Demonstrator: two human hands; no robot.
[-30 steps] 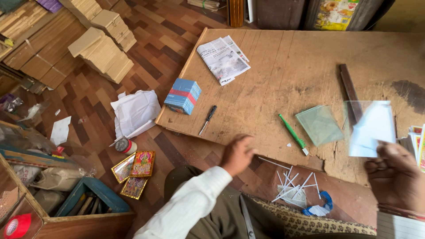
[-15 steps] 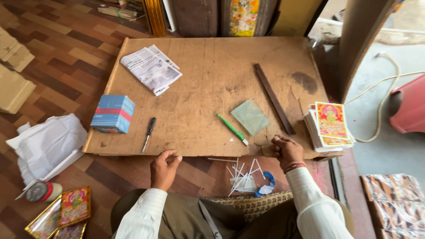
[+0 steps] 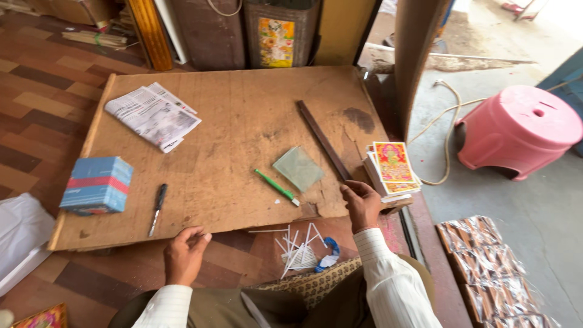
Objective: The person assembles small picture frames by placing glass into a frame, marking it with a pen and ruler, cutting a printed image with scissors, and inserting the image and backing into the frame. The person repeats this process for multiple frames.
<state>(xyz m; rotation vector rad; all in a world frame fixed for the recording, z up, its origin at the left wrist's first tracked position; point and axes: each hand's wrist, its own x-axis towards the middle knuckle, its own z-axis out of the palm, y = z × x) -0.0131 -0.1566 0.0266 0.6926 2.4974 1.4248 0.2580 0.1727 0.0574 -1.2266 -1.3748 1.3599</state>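
My left hand (image 3: 183,254) rests at the near edge of a worn wooden board (image 3: 231,109), fingers loosely curled, holding nothing. My right hand (image 3: 361,203) lies on the board's near right corner, fingers spread, empty, right beside a stack of colourful picture cards (image 3: 392,168). A small pane of glass (image 3: 298,168) and a green-handled cutter (image 3: 276,186) lie just left of that hand. A dark wooden ruler strip (image 3: 322,139) runs diagonally above them.
On the board lie a folded newspaper (image 3: 152,115), a blue box (image 3: 97,184) and a black pen-like tool (image 3: 158,208). Thin glass offcuts (image 3: 297,246) litter the floor by my knees. A pink stool (image 3: 518,130) and wrapped packets (image 3: 495,273) sit to the right.
A second ago my right hand held up a glass pane; now it rests empty on the board. The view has swung right, showing the card stack and stool.
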